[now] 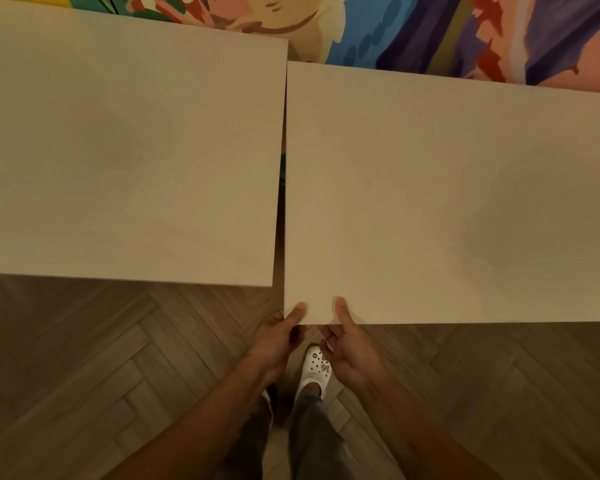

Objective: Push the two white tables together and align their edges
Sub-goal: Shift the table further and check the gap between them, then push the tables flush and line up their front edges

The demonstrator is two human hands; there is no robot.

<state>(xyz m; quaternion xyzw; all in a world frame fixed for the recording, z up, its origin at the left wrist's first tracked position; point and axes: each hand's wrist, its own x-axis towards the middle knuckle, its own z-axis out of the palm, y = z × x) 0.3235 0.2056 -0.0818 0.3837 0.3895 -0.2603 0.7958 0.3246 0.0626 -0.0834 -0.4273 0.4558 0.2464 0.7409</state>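
Here both hands [321, 336] grip right table [447, 202] near corner — fingers underneath (hidden).

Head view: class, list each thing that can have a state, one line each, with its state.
Left white rectangular table: untouched, its near edge farther from the person than the other table's.
Right white rectangular table: gripped at its near left corner, narrow gap to the left table, edges not aligned.
Left hand: grips the right table's corner, thumb on top.
Right hand: grips the right table's near edge, thumb on top.
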